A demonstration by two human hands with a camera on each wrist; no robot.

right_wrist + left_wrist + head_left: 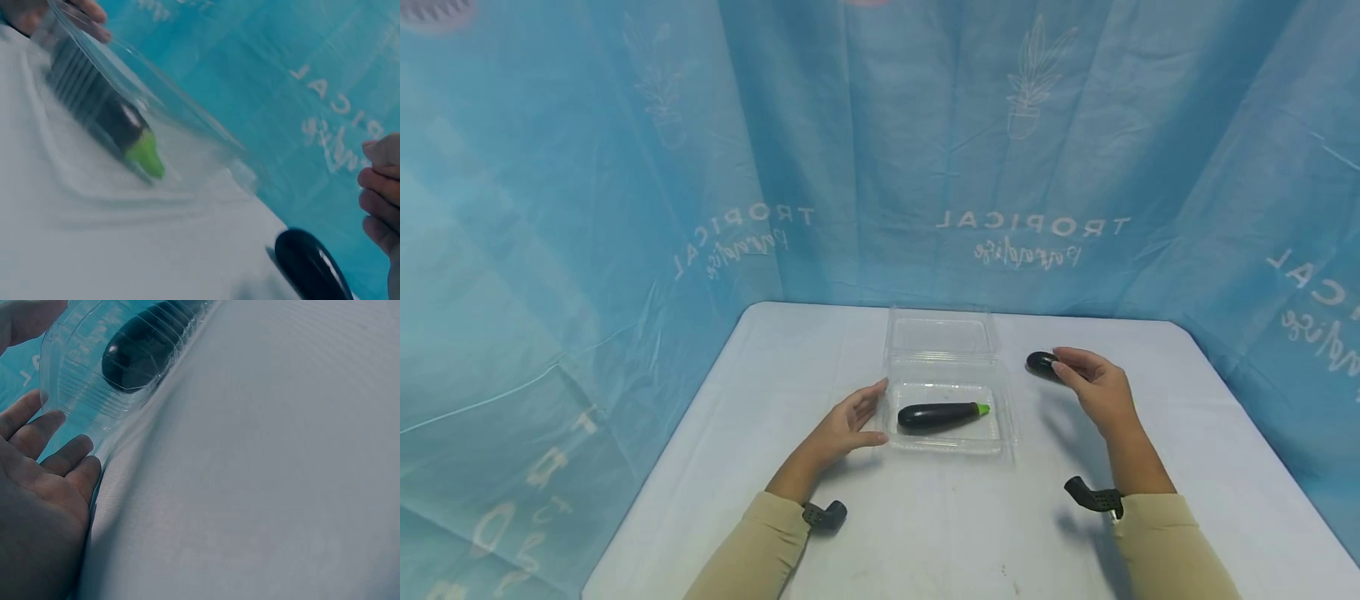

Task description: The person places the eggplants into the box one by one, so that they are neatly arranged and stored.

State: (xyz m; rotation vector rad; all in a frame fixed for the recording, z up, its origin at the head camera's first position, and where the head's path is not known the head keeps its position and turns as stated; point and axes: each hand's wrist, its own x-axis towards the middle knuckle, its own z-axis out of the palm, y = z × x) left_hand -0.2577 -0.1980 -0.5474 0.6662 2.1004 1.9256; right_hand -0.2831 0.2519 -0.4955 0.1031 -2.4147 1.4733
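Observation:
A clear plastic clamshell box lies with its lid folded back on the white table. Inside it is a dark eggplant with a green stem end. My left hand is at the box's left side, thumb and fingers spread along its edge. To the right of the box, a second dark eggplant lies on the table. My right hand hovers just over its right end, overlapping it in the head view. The right wrist view shows a gap between the right hand and that eggplant.
The clear lid stretches toward the table's far edge. A white cloth covers the table. Blue printed curtains hang behind it and at both sides. Black wrist mounts are worn at both sleeves.

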